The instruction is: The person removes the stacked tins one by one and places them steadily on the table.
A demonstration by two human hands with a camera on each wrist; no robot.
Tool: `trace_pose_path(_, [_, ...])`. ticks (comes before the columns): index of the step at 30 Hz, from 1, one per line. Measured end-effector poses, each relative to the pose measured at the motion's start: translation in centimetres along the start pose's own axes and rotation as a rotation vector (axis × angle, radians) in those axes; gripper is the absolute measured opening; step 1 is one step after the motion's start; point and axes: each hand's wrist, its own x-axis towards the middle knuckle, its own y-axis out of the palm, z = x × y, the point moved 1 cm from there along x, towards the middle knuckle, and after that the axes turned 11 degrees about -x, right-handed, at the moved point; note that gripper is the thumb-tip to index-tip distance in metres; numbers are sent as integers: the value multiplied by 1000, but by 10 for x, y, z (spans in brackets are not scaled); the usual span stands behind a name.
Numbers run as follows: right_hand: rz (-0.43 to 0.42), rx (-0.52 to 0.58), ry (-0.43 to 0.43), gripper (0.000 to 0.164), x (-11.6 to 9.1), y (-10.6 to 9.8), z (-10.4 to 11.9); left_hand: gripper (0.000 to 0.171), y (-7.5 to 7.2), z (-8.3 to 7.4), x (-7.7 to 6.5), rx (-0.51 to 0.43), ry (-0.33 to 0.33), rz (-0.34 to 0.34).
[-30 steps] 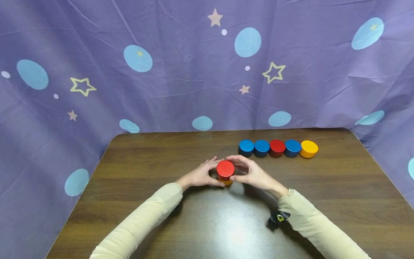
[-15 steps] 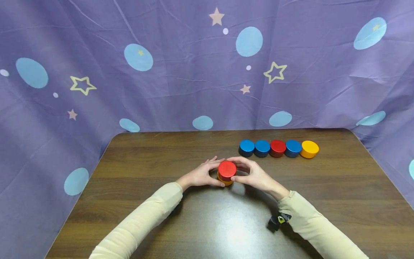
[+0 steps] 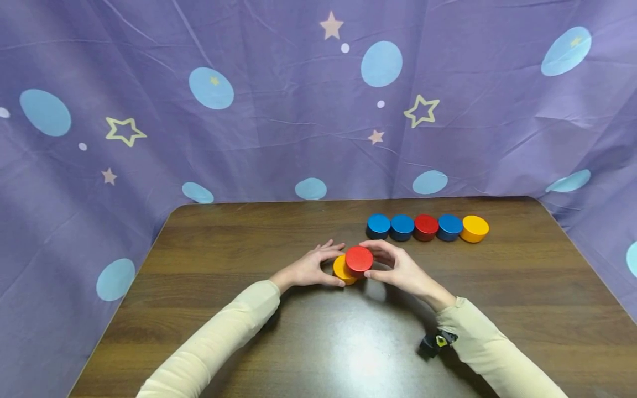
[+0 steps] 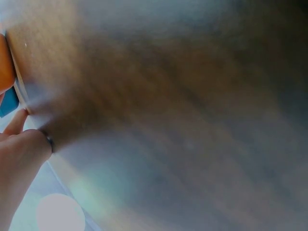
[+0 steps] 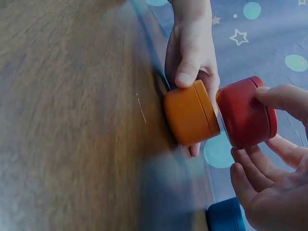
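My right hand (image 3: 402, 271) grips a red round tin (image 3: 359, 260) between thumb and fingers. That tin is raised above and off to the right of an orange-yellow round tin (image 3: 341, 271), which stands on the table. In the right wrist view a narrow gap shows between the red tin (image 5: 244, 113) and the orange tin (image 5: 190, 115). My left hand (image 3: 309, 268) holds the orange tin, thumb at its near side and fingers on the far side. Only an edge of the orange tin (image 4: 6, 65) shows in the left wrist view.
Along the back right of the wooden table (image 3: 239, 237), several tins form a row: blue (image 3: 379, 226), blue (image 3: 402, 227), red (image 3: 426, 227), blue (image 3: 450, 227) and yellow (image 3: 475, 228). A patterned purple curtain (image 3: 278, 110) hangs behind the table.
The red tin was stacked over the orange one; my right hand has shifted it to the right, uncovering the orange top. My left hand has stayed in place.
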Motion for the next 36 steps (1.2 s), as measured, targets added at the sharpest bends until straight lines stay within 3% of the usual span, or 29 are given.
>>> trace_pose_path(36, [-184, -92, 58, 54, -47, -57, -32, 61, 0, -2, -2, -7, 10, 2])
